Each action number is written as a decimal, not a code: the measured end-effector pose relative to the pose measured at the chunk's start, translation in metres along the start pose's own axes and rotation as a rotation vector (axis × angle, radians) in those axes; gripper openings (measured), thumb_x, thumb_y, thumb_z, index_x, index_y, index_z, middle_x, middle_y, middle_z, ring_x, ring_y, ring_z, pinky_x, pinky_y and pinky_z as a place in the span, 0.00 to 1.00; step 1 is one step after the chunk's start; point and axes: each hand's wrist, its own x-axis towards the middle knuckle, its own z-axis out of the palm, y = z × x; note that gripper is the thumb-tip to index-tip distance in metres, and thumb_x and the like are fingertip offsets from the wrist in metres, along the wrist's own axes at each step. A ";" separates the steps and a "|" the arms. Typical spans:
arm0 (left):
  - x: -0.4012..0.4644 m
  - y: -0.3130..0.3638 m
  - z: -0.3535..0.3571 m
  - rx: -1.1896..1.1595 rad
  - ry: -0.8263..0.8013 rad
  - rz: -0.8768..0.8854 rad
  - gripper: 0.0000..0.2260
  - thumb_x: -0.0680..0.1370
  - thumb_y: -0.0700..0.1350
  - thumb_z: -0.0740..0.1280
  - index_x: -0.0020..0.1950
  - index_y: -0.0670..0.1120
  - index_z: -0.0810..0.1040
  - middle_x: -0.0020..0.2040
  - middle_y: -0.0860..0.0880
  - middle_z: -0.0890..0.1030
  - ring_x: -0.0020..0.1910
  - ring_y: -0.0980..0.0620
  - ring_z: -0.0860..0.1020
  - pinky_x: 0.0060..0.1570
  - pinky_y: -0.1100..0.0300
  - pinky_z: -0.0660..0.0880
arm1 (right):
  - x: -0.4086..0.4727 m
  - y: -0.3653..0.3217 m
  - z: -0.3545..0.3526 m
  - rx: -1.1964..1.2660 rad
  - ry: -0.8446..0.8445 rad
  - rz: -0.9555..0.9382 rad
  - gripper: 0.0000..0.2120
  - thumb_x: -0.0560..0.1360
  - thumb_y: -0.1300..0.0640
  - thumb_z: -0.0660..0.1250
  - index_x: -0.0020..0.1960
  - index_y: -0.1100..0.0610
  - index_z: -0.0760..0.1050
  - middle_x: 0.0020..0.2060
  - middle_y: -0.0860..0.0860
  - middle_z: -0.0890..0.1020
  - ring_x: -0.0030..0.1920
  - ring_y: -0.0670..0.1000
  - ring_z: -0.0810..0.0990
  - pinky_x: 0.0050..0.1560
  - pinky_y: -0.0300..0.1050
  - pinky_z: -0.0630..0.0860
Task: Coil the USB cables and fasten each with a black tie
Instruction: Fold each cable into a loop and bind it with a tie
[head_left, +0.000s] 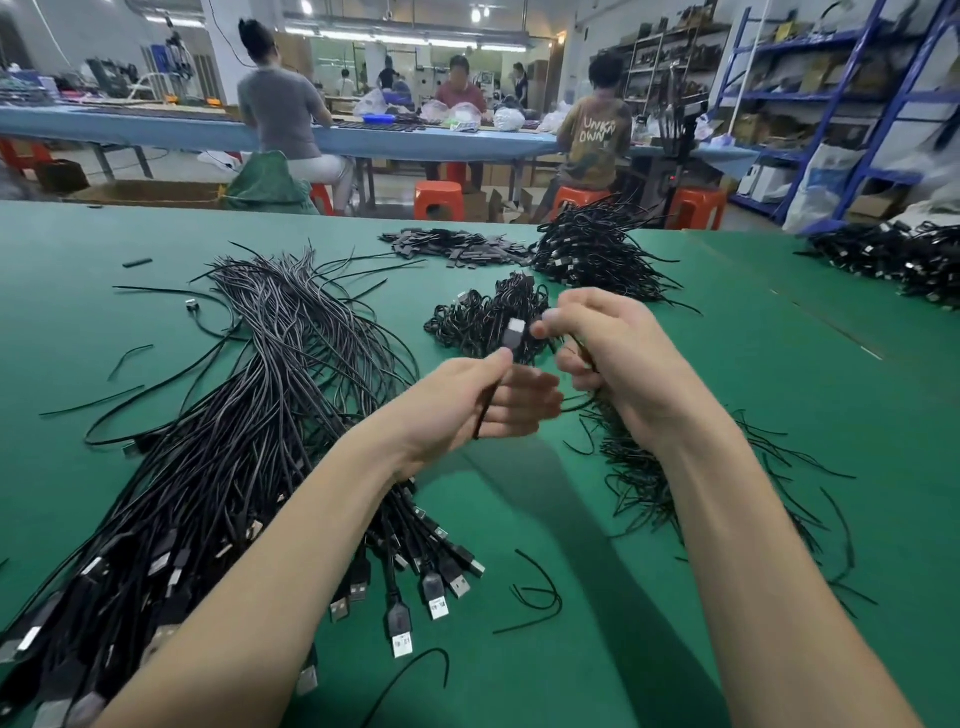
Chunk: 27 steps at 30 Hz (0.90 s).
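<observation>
The left hand (483, 400) pinches a cable (491, 395) between thumb and forefinger just below its plug (516, 332), with the remaining fingers loosely extended beneath. This grip presents the plug upright and keeps the cable end from twisting. The right hand (613, 358) is curled into a loose fist beside the plug; thin black strands emerge below it, so it appears to grip the cable's slack or a tie (motion blur prevents telling which). Both hands are raised above the table (779, 395), close together, which judged from the task suits winding the cable into short loops between them.

Directly behind the hands lies a small heap of coils (483, 317), probably finished work, placed within easy reach for dropping off. To the left, a long bundle of straight cables (249, 426) runs toward the operator with its plugs fanned at the near edge, so that one end can be drawn out at a time. Under the right forearm, a loose scatter of ties (649, 478) lies on the table, close to the hand that would apply them. A larger black pile (597, 254) and a spread of flat dark pieces (457, 247) sit further back.

Judgement: coiling is in progress; fastening is not yet evident.
</observation>
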 end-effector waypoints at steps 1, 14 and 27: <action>0.002 0.000 0.000 -0.063 0.045 0.036 0.22 0.87 0.51 0.51 0.61 0.38 0.79 0.55 0.38 0.84 0.57 0.42 0.83 0.58 0.52 0.80 | -0.003 -0.004 0.004 -0.010 -0.068 -0.047 0.08 0.78 0.64 0.66 0.43 0.53 0.75 0.38 0.53 0.78 0.28 0.44 0.69 0.27 0.34 0.65; -0.014 0.014 -0.016 -0.529 -0.123 0.108 0.22 0.83 0.49 0.55 0.55 0.40 0.85 0.54 0.42 0.85 0.52 0.48 0.85 0.47 0.59 0.82 | -0.006 0.058 -0.013 -0.322 -0.418 0.192 0.10 0.77 0.70 0.66 0.47 0.57 0.72 0.39 0.53 0.84 0.37 0.51 0.76 0.47 0.47 0.72; -0.007 0.009 -0.013 0.056 -0.091 0.016 0.21 0.87 0.48 0.52 0.60 0.36 0.79 0.56 0.36 0.83 0.58 0.41 0.82 0.57 0.53 0.80 | -0.006 0.005 0.001 -0.617 0.107 -0.290 0.09 0.70 0.58 0.69 0.44 0.45 0.76 0.34 0.43 0.81 0.29 0.43 0.72 0.35 0.41 0.70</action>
